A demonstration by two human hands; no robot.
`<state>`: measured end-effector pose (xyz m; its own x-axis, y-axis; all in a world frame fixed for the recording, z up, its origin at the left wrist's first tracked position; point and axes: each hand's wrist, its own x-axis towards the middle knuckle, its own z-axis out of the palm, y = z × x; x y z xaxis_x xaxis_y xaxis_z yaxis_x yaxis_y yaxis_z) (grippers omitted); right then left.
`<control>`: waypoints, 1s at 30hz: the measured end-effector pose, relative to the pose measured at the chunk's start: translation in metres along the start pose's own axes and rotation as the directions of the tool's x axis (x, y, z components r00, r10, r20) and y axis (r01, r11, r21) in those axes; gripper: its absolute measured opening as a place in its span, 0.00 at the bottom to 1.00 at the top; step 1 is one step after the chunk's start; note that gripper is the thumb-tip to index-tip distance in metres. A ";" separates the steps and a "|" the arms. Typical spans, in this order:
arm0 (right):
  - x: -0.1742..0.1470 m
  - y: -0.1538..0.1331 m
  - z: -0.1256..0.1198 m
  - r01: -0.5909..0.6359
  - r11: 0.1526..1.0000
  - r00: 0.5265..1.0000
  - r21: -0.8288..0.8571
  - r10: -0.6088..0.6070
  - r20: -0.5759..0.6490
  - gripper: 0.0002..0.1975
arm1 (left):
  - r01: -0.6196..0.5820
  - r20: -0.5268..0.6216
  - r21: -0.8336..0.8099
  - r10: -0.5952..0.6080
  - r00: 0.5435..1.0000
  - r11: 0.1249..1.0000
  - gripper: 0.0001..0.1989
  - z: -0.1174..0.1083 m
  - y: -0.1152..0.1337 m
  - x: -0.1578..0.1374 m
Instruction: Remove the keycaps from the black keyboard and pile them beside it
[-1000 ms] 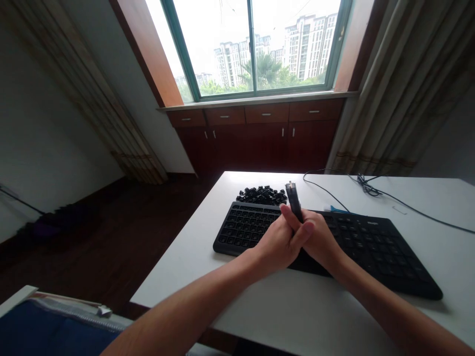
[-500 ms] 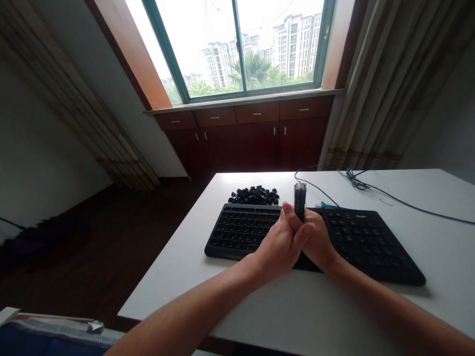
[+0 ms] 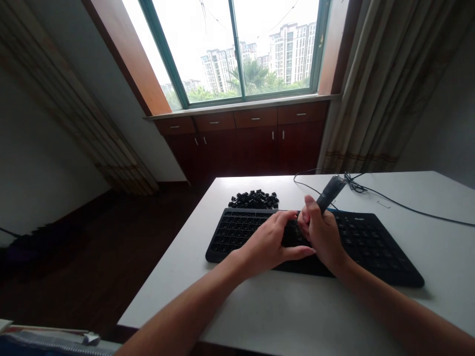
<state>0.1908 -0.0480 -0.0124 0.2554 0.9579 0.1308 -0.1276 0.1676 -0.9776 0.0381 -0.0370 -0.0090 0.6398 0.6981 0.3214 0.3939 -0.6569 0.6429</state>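
Observation:
A black keyboard point(image 3: 374, 242) lies across the white table; its left part shows bare sockets without keycaps, while caps sit on its right part. My right hand point(image 3: 322, 232) is closed around a black stick-shaped tool point(image 3: 330, 192), whose upper end leans right; its lower end is hidden in the fist. To the left, my left hand point(image 3: 272, 240) is open over the keyboard, thumb and fingers apart, with nothing seen in it. Behind the keyboard's left part is a pile of loose black keycaps point(image 3: 254, 199).
A thin black cable point(image 3: 404, 205) runs over the right side of the white table point(image 3: 178, 269), bundled near the far edge. A small bent wire piece point(image 3: 383, 204) lies near it. Beyond the table stand dark red cabinets point(image 3: 256, 146) under a window.
My left hand has come off the tool and right hand, moving left and opening. The tool, upright before, now tilts to the right in my right hand.

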 end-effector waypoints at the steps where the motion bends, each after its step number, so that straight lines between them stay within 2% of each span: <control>1: 0.000 -0.001 -0.001 -0.012 0.999 1.000 0.031 0.012 -0.009 0.28 | -0.036 0.024 0.070 0.035 0.999 0.997 0.36 -0.006 -0.004 0.000; 4: 0.001 -0.004 -0.003 -0.029 0.997 0.999 0.076 0.031 -0.019 0.28 | -0.128 0.054 0.208 0.119 0.991 0.970 0.28 -0.018 -0.016 -0.001; 8: 0.001 -0.004 -0.003 -0.026 0.997 1.000 0.079 0.028 -0.012 0.28 | -0.251 0.090 0.286 0.235 0.968 0.925 0.17 -0.024 -0.021 0.001; 13: 0.000 -0.003 -0.003 -0.013 0.998 1.000 0.055 0.013 -0.005 0.27 | -0.461 0.194 0.381 0.419 0.887 0.801 0.18 -0.030 -0.019 0.002; 16: 0.000 -0.004 -0.004 -0.014 0.999 1.000 0.040 0.015 -0.004 0.27 | -0.514 0.232 0.384 0.459 0.858 0.767 0.16 -0.033 -0.019 0.002; 20: 0.000 -0.004 -0.005 -0.021 0.999 1.000 0.049 0.021 0.002 0.27 | -0.454 0.176 0.354 0.418 0.891 0.818 0.14 -0.038 -0.023 0.002; 25: 0.001 -0.002 -0.007 -0.041 0.997 0.999 0.062 0.040 0.008 0.27 | -0.295 0.093 0.349 0.280 0.955 0.889 0.11 -0.041 -0.031 0.002; 30: 0.001 -0.003 -0.006 -0.049 0.996 0.999 0.072 0.047 0.017 0.27 | -0.130 -0.097 0.369 0.178 0.979 0.920 0.09 -0.035 -0.040 0.003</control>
<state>0.1970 -0.0488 -0.0099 0.2323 0.9687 0.0872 -0.2082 0.1371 -0.9684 0.0014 0.0009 -0.0098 0.6325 0.5946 0.4963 0.5228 -0.8006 0.2928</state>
